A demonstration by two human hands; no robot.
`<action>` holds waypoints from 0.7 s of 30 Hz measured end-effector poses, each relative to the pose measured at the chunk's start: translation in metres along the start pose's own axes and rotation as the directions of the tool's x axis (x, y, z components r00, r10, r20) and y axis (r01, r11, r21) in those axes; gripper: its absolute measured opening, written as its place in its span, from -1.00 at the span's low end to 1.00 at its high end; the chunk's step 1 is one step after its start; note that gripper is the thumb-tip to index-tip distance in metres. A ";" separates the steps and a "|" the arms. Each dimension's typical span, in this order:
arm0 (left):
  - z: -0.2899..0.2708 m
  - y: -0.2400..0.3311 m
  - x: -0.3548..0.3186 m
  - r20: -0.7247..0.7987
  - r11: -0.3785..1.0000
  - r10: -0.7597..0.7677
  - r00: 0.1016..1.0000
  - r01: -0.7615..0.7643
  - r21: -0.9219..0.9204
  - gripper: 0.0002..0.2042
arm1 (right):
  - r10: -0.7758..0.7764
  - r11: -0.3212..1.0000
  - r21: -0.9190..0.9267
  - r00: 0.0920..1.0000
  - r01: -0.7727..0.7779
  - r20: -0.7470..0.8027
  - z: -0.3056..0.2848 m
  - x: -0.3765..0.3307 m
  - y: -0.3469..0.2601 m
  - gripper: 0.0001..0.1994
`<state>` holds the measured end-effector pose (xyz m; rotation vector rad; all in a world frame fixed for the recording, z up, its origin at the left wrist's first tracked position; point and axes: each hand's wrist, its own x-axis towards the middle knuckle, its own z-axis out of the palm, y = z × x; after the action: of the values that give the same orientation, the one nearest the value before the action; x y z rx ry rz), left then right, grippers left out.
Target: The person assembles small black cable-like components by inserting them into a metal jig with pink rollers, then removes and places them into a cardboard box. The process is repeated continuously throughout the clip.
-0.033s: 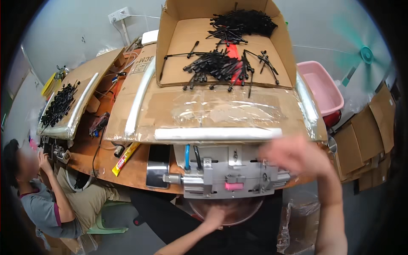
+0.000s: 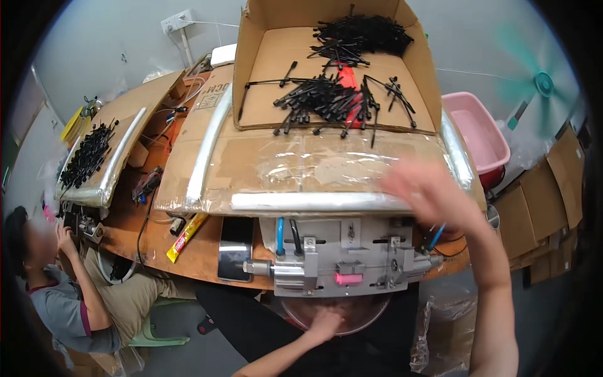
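My right hand (image 2: 422,188), smeared by motion, is over the front right of the taped cardboard sheet (image 2: 270,169); what its fingers do is unclear. Beyond it, an open cardboard box (image 2: 260,69) holds loose black thin stick-like pieces (image 2: 320,99) with small knobbed ends. Below the sheet sits a metal clamping fixture (image 2: 370,254) with a pink block (image 2: 348,278) at its front middle. My left hand (image 2: 326,322) reaches into a round clear bowl (image 2: 370,323) under the fixture, and its fingers are not clearly visible.
A phone (image 2: 235,248) and a yellow packet (image 2: 186,239) lie left of the fixture. Another person (image 2: 69,301) sits at the left near a second pile of black pieces (image 2: 88,154). A pink basin (image 2: 477,132), a spinning fan (image 2: 543,83) and folded cartons (image 2: 534,207) stand at the right.
My right hand has risen from the fixture's right end to over the cardboard's front edge, uncovering that end. In the bowl, my left hand has shifted slightly right.
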<state>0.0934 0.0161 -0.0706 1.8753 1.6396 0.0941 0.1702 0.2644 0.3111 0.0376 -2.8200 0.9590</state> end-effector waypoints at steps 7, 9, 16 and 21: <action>0.026 0.009 0.050 0.504 0.979 0.026 0.863 0.080 -0.187 -0.55 | -0.149 0.634 -0.770 0.963 -0.080 -0.223 -0.062 0.232 0.171 -0.63; 0.044 0.001 0.048 0.492 0.976 0.013 0.870 0.097 -0.197 -0.53 | -0.029 0.615 -0.784 0.990 -0.091 -0.138 -0.065 0.245 0.180 -0.56; 0.057 -0.002 0.041 0.549 0.952 0.090 0.831 0.089 -0.291 -0.50 | -0.073 0.874 -0.462 0.981 0.150 0.180 -0.056 0.201 0.150 -0.60; 0.090 -0.001 0.032 0.405 0.964 0.123 0.906 -0.012 -0.265 -0.50 | -0.042 0.852 -0.506 0.982 0.133 0.187 -0.040 0.138 0.115 -0.60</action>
<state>0.1396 0.0087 -0.1542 1.6170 1.2055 -0.0623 0.0313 0.3843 0.2951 0.1876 -3.1003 0.1549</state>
